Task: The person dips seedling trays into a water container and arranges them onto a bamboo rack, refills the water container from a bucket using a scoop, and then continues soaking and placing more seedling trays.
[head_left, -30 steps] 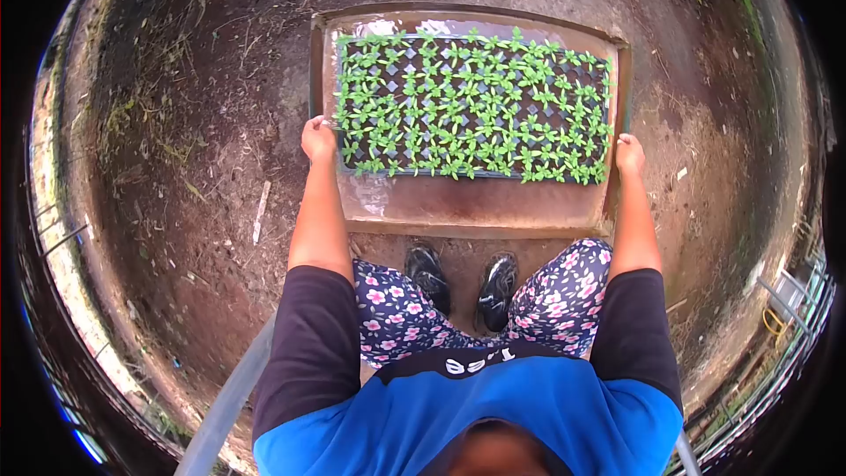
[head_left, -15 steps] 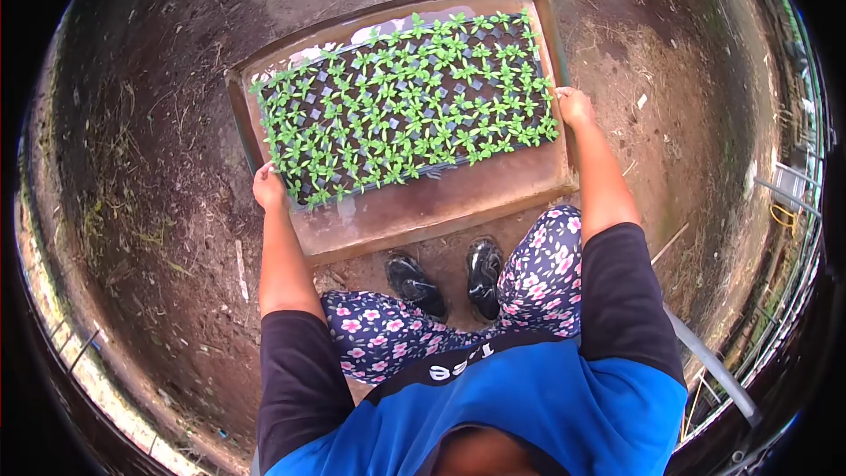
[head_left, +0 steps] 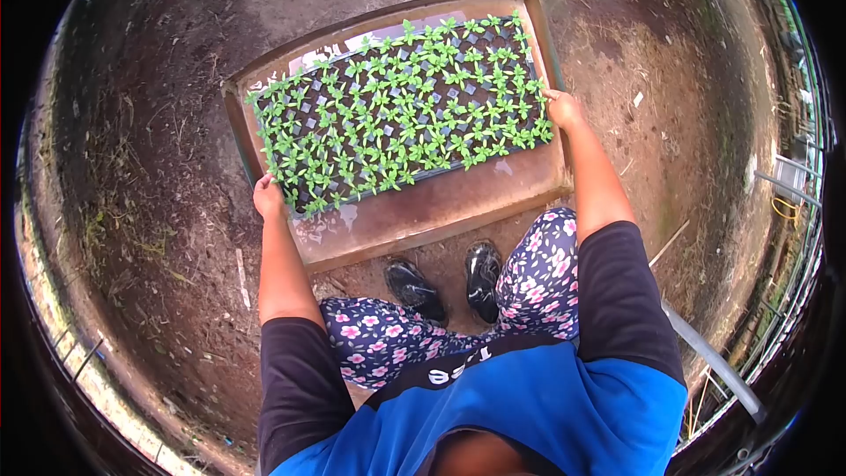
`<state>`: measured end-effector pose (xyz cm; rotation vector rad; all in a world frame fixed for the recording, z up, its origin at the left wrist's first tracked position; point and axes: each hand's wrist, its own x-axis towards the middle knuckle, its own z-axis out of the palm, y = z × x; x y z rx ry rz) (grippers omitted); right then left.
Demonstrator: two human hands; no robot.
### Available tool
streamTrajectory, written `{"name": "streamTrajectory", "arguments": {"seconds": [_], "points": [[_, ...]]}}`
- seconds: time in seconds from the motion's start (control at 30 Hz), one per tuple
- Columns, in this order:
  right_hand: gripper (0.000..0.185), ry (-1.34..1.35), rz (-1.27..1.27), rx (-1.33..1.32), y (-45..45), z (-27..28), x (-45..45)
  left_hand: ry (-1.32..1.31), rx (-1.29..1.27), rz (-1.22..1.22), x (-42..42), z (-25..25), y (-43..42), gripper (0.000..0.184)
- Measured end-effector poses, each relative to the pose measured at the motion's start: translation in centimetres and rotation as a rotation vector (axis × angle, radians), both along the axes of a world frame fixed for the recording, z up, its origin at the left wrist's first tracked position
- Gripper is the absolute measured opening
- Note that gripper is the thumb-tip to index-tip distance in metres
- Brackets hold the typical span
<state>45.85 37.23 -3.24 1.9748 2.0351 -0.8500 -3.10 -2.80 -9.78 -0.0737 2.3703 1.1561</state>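
A black seedling tray (head_left: 434, 174) full of small green seedlings (head_left: 370, 115) is between my two hands, inside a shallow rectangular brown basin (head_left: 432, 222). My left hand (head_left: 269, 197) is closed on the tray's near left corner, fingers at its edge. At the opposite short end, my right hand (head_left: 562, 110) grips the right edge. Dark soil and some greyish square cells without plants show among the leaves. Wet, shiny patches lie on the basin floor around the tray. Whether the tray's underside touches that floor, I cannot tell.
Bare brown soil (head_left: 176, 167) surrounds the basin. My black boots (head_left: 414, 289) stand just at its near side. A grey metal pipe (head_left: 714, 366) slants at the lower right, and a yellow loop (head_left: 784, 209) hangs by the right-hand structure.
The tray and my left hand have shifted slightly toward me within the basin. Wet reflections at the near side look different. Both hands keep their hold.
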Motion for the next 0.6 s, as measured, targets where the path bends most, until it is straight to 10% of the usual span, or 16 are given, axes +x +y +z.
{"name": "streamTrajectory", "arguments": {"seconds": [0.6], "points": [[0.030, 0.096, 0.055, -0.052, 0.3, -0.1, -0.7, 0.190, -0.408, -0.047, 3.1, 5.8, 3.0, 0.014]]}}
